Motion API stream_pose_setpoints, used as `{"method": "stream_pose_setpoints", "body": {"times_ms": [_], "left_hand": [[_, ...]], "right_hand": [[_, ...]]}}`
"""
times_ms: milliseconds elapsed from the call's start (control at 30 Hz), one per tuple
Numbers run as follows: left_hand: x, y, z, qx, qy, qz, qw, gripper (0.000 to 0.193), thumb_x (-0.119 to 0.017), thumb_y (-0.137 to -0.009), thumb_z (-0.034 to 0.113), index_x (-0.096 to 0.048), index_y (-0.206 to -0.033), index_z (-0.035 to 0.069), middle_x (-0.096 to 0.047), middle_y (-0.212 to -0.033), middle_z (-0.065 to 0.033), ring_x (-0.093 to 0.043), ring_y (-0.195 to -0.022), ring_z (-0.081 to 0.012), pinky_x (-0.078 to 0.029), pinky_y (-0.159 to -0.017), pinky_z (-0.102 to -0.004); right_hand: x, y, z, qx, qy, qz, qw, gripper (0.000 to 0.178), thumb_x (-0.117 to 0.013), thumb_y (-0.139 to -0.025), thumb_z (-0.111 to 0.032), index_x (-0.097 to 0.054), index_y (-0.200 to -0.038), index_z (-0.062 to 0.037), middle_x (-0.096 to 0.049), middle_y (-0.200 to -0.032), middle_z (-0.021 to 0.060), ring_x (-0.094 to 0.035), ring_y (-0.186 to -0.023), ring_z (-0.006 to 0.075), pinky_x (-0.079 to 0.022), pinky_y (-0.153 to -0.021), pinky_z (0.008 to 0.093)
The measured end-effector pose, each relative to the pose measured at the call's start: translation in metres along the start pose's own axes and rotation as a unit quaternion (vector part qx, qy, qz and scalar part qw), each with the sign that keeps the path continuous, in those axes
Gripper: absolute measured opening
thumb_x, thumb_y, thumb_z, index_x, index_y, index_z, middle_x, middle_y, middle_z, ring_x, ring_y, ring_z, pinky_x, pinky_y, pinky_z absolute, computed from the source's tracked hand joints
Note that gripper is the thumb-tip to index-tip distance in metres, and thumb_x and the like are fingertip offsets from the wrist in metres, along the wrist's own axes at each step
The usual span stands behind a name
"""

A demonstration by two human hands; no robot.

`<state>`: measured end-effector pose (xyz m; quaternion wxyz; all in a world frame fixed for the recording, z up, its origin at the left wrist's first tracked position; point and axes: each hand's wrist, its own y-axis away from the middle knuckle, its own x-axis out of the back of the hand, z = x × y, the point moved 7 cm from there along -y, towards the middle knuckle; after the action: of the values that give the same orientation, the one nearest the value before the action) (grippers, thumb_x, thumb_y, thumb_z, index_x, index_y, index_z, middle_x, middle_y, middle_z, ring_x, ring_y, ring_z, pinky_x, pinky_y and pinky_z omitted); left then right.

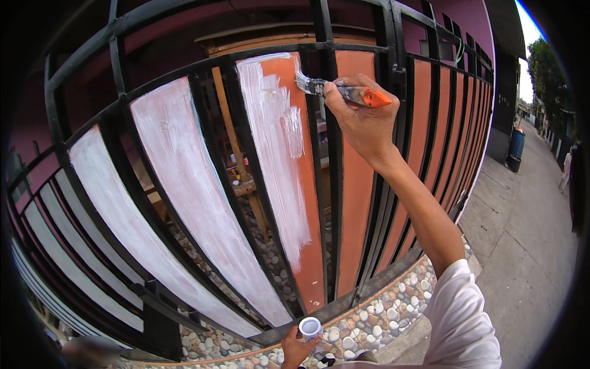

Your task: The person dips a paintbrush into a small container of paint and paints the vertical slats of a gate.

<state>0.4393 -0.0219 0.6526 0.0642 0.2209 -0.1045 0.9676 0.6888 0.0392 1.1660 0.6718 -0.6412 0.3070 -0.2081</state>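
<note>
A paintbrush [350, 93] with an orange-tipped handle is gripped in my right hand [367, 117]. Its white-coated bristles touch the upper right edge of an orange fence slat [310, 258]. Wet white paint [264, 135] covers much of that slat's left side in streaks, while orange shows along the right and at the bottom. Low down, my left hand [296, 349] is wrapped round a small white cup [310, 326] with pale paint inside. Left of the brushed slat stand white-painted slats [184, 160]; to the right, an orange slat [356, 154].
Black metal bars [218, 141] frame the slats. Pebbled paving [381, 320] runs along the fence foot, and a concrete lane [516, 246] lies at the right with a blue barrel [516, 144]. A person [566, 169] is far down the lane. Behind the fence is a wooden structure [227, 117].
</note>
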Motion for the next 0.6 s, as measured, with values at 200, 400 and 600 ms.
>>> {"method": "stream_pose_setpoints", "body": {"times_ms": [200,400,600], "left_hand": [[-0.001,0.001,-0.001,-0.006,-0.015,-0.002,1.0,0.059,-0.095,-0.064,0.028,-0.07,-0.109,0.001,-0.075,-0.101,-0.0152,-0.073,-0.094,-0.0266,-0.056,-0.085,-0.0394],[-0.002,0.0,0.001,-0.058,-0.008,0.024,0.998,0.057,-0.095,-0.064,0.03,-0.07,-0.105,0.001,-0.073,-0.091,-0.0145,-0.071,-0.079,-0.0241,-0.057,-0.072,-0.0355],[-0.005,0.0,0.002,-0.062,0.01,0.033,0.997,0.055,-0.094,-0.065,0.028,-0.07,-0.105,0.0,-0.073,-0.094,-0.0151,-0.072,-0.082,-0.0252,-0.058,-0.074,-0.0364]], "right_hand": [[0.002,0.022,-0.013,0.006,0.033,-0.061,0.998,0.011,-0.074,-0.083,-0.008,-0.067,-0.08,0.0006,-0.066,-0.066,0.0075,-0.065,-0.056,0.0139,-0.05,-0.052,0.0273],[-0.005,-0.03,-0.012,0.063,0.04,0.003,0.997,0.012,-0.074,-0.085,-0.009,-0.067,-0.08,-0.0007,-0.065,-0.061,0.0059,-0.063,-0.052,0.0134,-0.048,-0.05,0.0271],[-0.006,-0.023,-0.01,0.077,0.023,0.034,0.996,0.012,-0.074,-0.086,-0.01,-0.067,-0.081,-0.0012,-0.065,-0.063,0.0059,-0.064,-0.055,0.0138,-0.048,-0.051,0.0271]]}}
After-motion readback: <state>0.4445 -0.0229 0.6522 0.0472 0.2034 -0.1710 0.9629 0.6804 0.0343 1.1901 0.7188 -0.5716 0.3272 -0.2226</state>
